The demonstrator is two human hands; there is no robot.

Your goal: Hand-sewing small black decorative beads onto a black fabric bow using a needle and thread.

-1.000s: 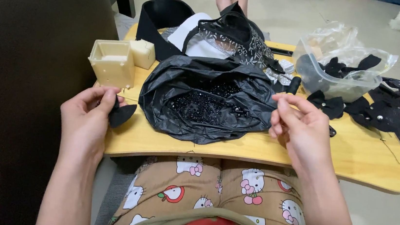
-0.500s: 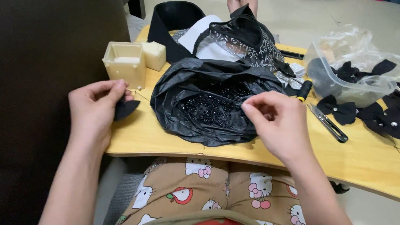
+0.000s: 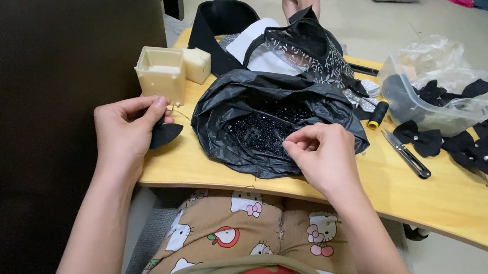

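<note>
My left hand pinches a small black fabric piece at the left edge of the wooden lap table; a thin thread runs from it toward the bag. My right hand has its fingertips pinched together over an open black plastic bag full of small black beads. Whether a bead or a needle sits between those fingers is too small to tell.
A cream plastic box stands by my left hand. Black thread snips, a black thread spool, black fabric bows, and a clear container of bows lie to the right. Black lace fabric sits behind the bag.
My right hand has moved left and down from the bag's right side to its open middle over the beads. My left hand keeps hold of the black fabric piece.
</note>
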